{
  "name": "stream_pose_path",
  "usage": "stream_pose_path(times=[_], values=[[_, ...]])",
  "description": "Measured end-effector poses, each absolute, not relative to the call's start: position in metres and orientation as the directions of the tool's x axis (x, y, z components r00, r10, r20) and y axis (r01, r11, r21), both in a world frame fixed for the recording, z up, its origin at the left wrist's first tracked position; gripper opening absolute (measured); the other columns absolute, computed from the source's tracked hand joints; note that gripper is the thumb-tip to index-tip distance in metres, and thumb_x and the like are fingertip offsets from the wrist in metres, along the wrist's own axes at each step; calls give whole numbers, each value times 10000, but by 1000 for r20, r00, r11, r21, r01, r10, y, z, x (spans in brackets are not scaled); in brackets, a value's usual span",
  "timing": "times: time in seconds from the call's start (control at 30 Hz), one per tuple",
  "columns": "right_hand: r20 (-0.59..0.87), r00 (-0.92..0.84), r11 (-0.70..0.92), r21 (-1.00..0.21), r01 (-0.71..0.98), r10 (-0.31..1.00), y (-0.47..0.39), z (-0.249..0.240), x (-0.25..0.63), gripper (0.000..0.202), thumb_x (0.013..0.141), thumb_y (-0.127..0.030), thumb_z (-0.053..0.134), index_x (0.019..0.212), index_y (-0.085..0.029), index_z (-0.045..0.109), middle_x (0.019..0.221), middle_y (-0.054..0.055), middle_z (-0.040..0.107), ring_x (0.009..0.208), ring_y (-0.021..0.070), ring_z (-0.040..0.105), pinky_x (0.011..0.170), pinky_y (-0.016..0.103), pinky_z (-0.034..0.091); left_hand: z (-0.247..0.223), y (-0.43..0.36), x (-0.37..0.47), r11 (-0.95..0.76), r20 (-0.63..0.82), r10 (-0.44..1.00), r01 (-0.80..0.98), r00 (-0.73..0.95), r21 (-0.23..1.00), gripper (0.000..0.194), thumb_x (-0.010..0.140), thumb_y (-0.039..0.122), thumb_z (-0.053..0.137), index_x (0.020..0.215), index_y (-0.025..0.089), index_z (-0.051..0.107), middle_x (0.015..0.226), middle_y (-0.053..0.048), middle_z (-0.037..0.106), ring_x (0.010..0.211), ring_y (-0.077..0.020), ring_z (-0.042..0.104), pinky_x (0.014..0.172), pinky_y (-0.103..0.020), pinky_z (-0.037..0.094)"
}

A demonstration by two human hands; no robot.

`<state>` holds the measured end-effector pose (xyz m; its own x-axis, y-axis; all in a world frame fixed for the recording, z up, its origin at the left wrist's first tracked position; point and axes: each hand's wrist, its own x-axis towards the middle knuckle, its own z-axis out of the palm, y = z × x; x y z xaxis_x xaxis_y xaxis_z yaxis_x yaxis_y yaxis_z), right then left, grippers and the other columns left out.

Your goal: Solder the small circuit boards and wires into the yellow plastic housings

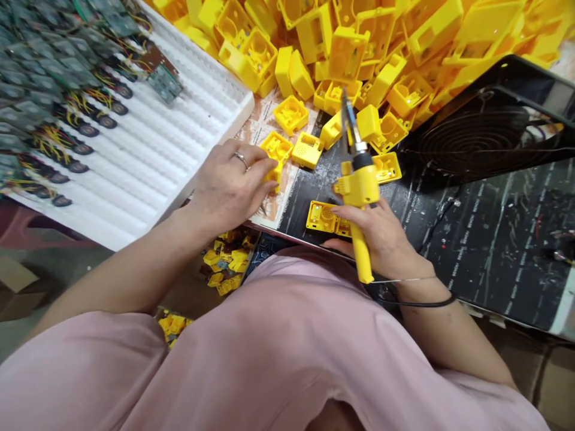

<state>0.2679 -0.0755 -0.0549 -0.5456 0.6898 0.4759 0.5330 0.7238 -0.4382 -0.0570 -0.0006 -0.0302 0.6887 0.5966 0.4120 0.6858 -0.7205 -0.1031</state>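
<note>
My right hand (381, 230) is wrapped round the handle of a yellow soldering gun (362, 185). Its metal tip points away from me, toward the heap of yellow cases. Below the gun lies an open yellow case (321, 216), partly covered by my right fingers. My left hand (233, 182), with a ring on one finger, has thumb and fingertips closed on a small yellow plastic case (275, 173) at the table edge. Just beyond it is another open yellow case (275, 145). A case with a grid of small holes (307, 150) sits to its right.
A white foam tray (157, 179) at left bears many wired circuit boards (54, 78) and round black parts. Yellow cases (314, 36) are heaped at the back. A black fan (485, 131) stands at right on the dark table (489, 239). Boxes of yellow pieces (229, 263) sit below.
</note>
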Motion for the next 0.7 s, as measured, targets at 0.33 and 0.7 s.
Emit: stream_pose_path(times=[0.33,0.7], values=[[462,-496,676,-443,589,735,-85,-57,273,545,1093,-236,754,1592,-320,552,1080,9,816,933,237,801,954,402,665,-53,-32,-57,-958,630,226,287,743,5,128,1129,125,636,1119,201,738,1002,-32,816,945,-170,797,938,-295,682],[436,-485,652,-484,584,758,-86,-65,277,637,1065,-238,793,1641,-323,536,1072,27,821,987,275,817,904,404,664,-44,-38,-59,-752,212,658,612,723,246,511,1129,483,590,1483,129,694,1416,-195,802,1284,-369,781,1087,-504,640]])
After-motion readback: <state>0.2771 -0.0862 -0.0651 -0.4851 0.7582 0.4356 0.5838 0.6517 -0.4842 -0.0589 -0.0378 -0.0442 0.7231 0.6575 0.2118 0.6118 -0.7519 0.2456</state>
